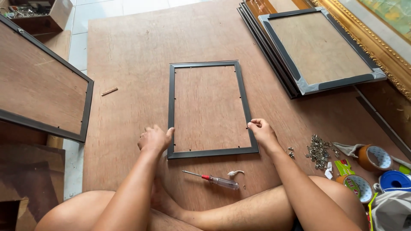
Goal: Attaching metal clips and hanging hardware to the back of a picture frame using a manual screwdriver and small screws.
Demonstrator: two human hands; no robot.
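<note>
A dark rectangular picture frame (209,63) lies face down on a brown plywood board (137,47), with a brown backing panel inside it. My left hand (155,137) rests against the frame's lower left corner, thumb on the frame edge. My right hand (262,131) touches the frame's lower right side, fingertips pinched at the inner edge near a small clip. A screwdriver (214,179) with a clear handle and red collar lies just in front of the frame, beside a small white bit (235,173). My crossed bare legs fill the bottom of the view.
A stack of dark frames (299,55) lies at the back right beside a gilded frame (376,47). A pile of small metal clips (319,150) and several tape rolls (373,157) sit at right. Another large frame (43,90) lies left; a box of hardware (38,15) is far left.
</note>
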